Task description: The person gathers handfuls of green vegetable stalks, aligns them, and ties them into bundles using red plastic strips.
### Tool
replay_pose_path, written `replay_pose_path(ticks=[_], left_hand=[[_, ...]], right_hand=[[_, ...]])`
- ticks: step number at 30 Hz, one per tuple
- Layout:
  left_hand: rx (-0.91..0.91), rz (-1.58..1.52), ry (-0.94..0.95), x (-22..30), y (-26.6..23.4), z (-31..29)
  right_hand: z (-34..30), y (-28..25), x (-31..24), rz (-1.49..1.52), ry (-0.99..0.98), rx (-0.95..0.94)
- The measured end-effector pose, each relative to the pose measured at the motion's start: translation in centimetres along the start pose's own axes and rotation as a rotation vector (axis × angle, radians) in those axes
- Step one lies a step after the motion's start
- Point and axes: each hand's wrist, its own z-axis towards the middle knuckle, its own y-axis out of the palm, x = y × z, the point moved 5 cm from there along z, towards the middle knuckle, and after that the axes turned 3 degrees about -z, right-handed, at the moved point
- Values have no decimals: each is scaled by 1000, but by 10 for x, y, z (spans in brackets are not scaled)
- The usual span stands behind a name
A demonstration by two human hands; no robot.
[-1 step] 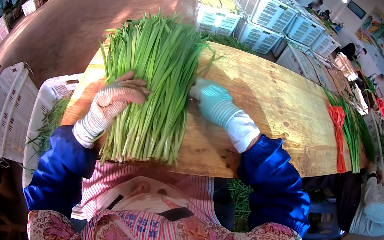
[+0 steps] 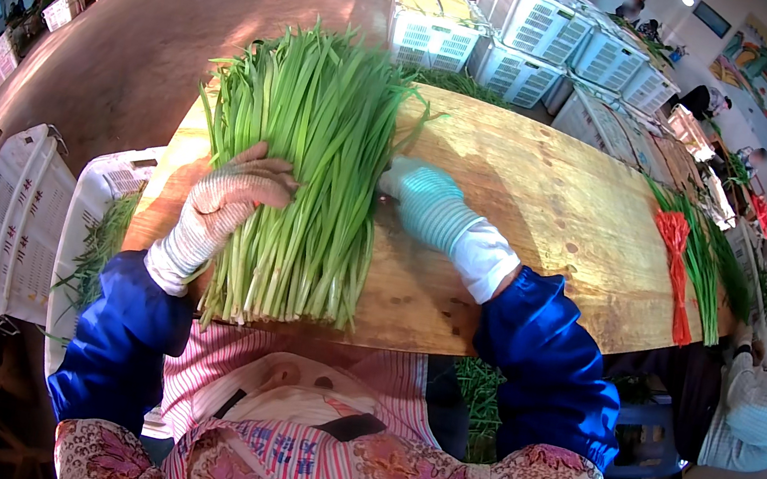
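Observation:
A thick bundle of garlic chives (image 2: pixel 314 167), long flat green leaves with pale stems, lies on the wooden table (image 2: pixel 531 203). Its cut ends point toward me. My left hand (image 2: pixel 235 189), in a striped glove with bare-looking fingers, rests across the bundle's left side, fingers stretched out over the stems. At the bundle's right edge is my right hand (image 2: pixel 425 204), in a pale blue striped glove. Its fingers are curled in beside the leaves; their tips and anything in them are hidden.
Red ties (image 2: pixel 670 272) and more green stalks (image 2: pixel 699 262) lie on the table's right end, near a seated person (image 2: pixel 762 404). White crates (image 2: pixel 434 30) stand stacked beyond the table. On the left are a white crate with greens (image 2: pixel 94 211) and an upright white crate (image 2: pixel 17 219).

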Motion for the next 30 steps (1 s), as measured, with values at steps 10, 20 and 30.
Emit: replay_pose_path(ticks=[10,20,30], left_hand=[[24,-3,5,-3,0,-2],[64,-56,-15,2,-6,-3],[497,-175,-255,-28,-26,-57]], right_hand=[[1,0,-5,-134,144,-38],[2,-4,-10,-44,134,-30],[-45,-13,-13,-9,179,-63]])
